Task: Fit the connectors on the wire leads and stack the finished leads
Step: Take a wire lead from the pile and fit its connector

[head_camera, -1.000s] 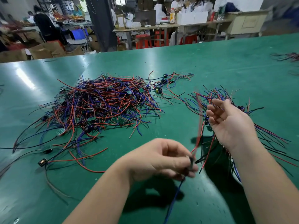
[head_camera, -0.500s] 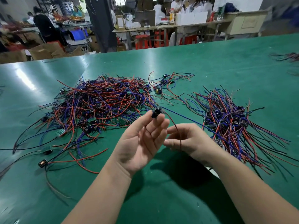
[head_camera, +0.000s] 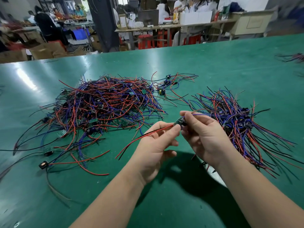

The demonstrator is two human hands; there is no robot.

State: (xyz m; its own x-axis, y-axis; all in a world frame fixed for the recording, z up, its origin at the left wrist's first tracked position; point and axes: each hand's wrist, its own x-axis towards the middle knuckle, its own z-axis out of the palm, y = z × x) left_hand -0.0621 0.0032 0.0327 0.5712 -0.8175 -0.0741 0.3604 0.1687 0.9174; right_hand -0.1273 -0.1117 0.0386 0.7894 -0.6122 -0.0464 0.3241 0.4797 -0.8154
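The left hand (head_camera: 156,143), open under the connector (head_camera: 179,122) half a second earlier, now pinched its red-black wires (head_camera: 148,134). The right hand (head_camera: 204,137) pinched the connector, just left of the finished stack (head_camera: 238,119). Fitting seemed underway, stacking still to come.

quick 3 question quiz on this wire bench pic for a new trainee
1. Fill in: the left hand pinches a pair of wires, one red and one ____.
2. What does the right hand hold? A) a small part with wires on it B) scissors C) nothing
3. True or false: the tangled pile on the left is bigger than the neater pile on the right.

Key: 1 black; 2 A; 3 true
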